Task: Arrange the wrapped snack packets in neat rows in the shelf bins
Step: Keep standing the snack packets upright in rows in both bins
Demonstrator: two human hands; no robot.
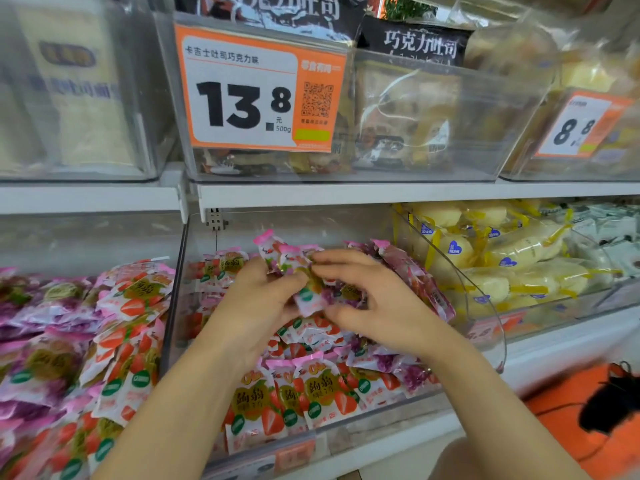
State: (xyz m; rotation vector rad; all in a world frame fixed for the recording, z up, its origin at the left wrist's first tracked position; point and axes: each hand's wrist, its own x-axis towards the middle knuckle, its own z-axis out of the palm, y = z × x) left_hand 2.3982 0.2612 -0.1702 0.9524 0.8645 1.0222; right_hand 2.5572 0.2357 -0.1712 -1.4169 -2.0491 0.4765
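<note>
Both my hands are inside the clear middle bin (483, 299) on the lower shelf. My left hand (258, 299) and my right hand (375, 299) together grip a small bunch of pink-and-white snack packets (287, 259), held above the pile. Their pink sealed tops stick up between my fingers. Below them lie many strawberry-print packets (301, 396), some standing in a row at the bin's front. Purple-print packets (415, 278) lean against the bin's right wall.
The bin to the left (86, 341) holds a loose heap of similar pink, purple and strawberry packets. To the right is a bin of yellow-wrapped buns (502, 258). The upper shelf carries clear bins with an orange price tag (256, 91). An orange object (588, 420) lies at lower right.
</note>
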